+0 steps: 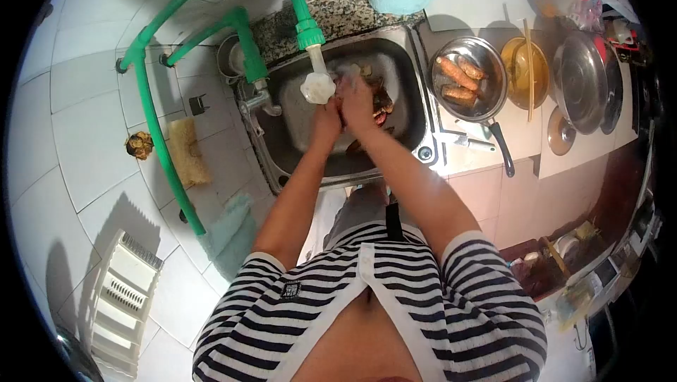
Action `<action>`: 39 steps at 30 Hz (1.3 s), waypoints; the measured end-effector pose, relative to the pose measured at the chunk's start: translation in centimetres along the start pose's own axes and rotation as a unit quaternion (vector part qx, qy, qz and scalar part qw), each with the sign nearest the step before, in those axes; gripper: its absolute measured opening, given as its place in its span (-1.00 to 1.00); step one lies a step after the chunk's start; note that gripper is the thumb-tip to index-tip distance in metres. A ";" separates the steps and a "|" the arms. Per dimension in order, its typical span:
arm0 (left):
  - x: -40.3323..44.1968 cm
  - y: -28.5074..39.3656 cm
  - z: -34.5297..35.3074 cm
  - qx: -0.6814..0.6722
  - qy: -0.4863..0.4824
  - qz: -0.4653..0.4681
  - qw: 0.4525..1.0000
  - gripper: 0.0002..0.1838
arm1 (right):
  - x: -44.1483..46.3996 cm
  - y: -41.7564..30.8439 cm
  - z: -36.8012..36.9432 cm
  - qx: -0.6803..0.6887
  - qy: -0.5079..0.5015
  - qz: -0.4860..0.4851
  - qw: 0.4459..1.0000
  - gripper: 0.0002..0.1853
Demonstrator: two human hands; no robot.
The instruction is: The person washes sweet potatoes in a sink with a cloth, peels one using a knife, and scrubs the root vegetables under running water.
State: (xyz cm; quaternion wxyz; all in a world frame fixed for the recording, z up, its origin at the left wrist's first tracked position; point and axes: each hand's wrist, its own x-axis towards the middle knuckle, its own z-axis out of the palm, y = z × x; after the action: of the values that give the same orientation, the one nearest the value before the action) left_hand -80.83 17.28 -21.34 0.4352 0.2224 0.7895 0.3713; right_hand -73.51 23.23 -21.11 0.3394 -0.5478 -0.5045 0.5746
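Note:
Over the metal sink [289,156], my left hand [326,124] and my right hand [356,103] come together beneath the white tap outlet [318,87]. Both look closed, fingers pressed around something that they hide from view. Just right of my right hand, dark brown and reddish pieces [383,103] lie in the basin; I cannot tell their kind. A smaller metal tap [262,103] stands at the sink's left side.
On the counter to the right, a frying pan [499,110] holds three orange-brown, carrot-like roots [457,75]. A knife [479,145] lies below it. Beyond are a yellow bowl [520,75], chopsticks [529,64] and a metal lid [584,86]. Green pipes [151,121] run along the left wall.

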 end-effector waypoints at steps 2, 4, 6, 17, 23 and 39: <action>-0.7 1.4 -0.5 0.056 -0.048 -0.093 0.993 -0.57 | 3.4 0.1 -0.8 0.234 -0.028 0.181 0.955 -0.70; -1.4 3.5 -0.9 -0.098 -0.128 -0.152 0.975 -0.60 | 2.3 -0.9 -0.2 0.141 -0.015 0.100 0.985 -0.71; 0.7 1.1 -0.2 -0.154 -0.061 -0.083 0.983 -0.57 | -1.1 -2.6 -0.3 0.044 -0.042 0.025 0.998 -0.69; 0.0 3.3 0.1 -0.257 -0.041 -0.160 0.952 -0.62 | -2.7 -1.1 0.1 0.013 -0.066 -0.085 0.994 -0.67; -2.0 4.0 -0.7 -0.300 -0.151 -0.190 0.922 -0.65 | 2.0 -2.7 -2.5 0.068 -0.093 0.222 0.968 -0.54; -2.9 5.5 -0.3 -0.170 -0.125 -0.190 0.959 -0.55 | 4.1 -1.6 -3.0 -0.040 -0.077 0.028 0.996 -0.68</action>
State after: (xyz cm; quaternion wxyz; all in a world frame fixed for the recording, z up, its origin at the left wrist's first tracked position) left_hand -79.37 18.67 -15.44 0.6246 0.0357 0.6813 0.3800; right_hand -71.51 28.12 -20.40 0.2614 -0.5291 -0.5359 0.6038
